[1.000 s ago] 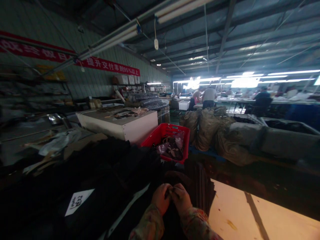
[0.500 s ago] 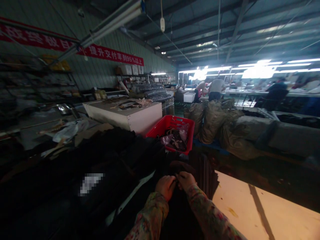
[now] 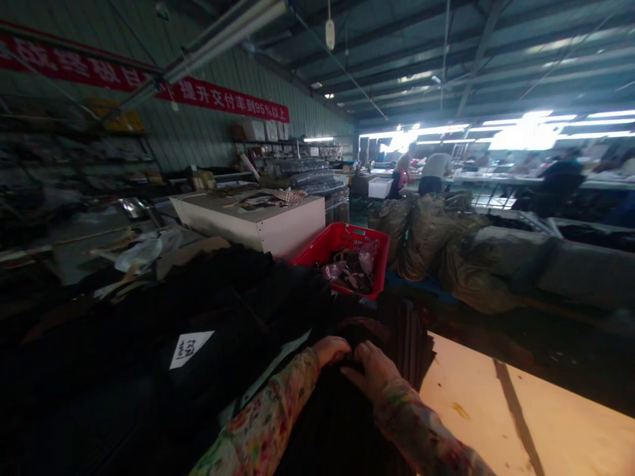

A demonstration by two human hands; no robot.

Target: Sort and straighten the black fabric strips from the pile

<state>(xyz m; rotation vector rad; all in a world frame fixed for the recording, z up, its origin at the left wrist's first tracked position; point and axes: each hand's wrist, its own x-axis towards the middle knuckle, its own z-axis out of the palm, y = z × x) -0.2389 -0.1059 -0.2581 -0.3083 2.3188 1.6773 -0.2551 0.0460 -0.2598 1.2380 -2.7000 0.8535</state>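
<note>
Dark fabric pieces (image 3: 342, 410) lie in front of me, with a fanned stack of dark brown pieces (image 3: 409, 337) just right of my hands. My left hand (image 3: 333, 350) has its fingers curled down on the dark fabric, close to the other hand. The fingers of my right hand (image 3: 372, 369) bend onto the same fabric, with the thumb spread apart from them. The fingertips of both hands are hard to make out against the dark cloth. A white paper label with handwriting (image 3: 191, 349) rests on black fabric (image 3: 124, 396) to the left.
Beyond my hands stands a red basket (image 3: 381, 264) holding scraps and plastic, beside a white box-like cabinet (image 3: 292, 228). A light board (image 3: 476, 390) is at the right. Large wrapped sacks (image 3: 421, 231) stand behind it, and people bend over tables farther back.
The thumb of my right hand has spread away from its fingers. My left hand has turned flatter, its forearm swinging lower and left. The view has shifted slightly.
</note>
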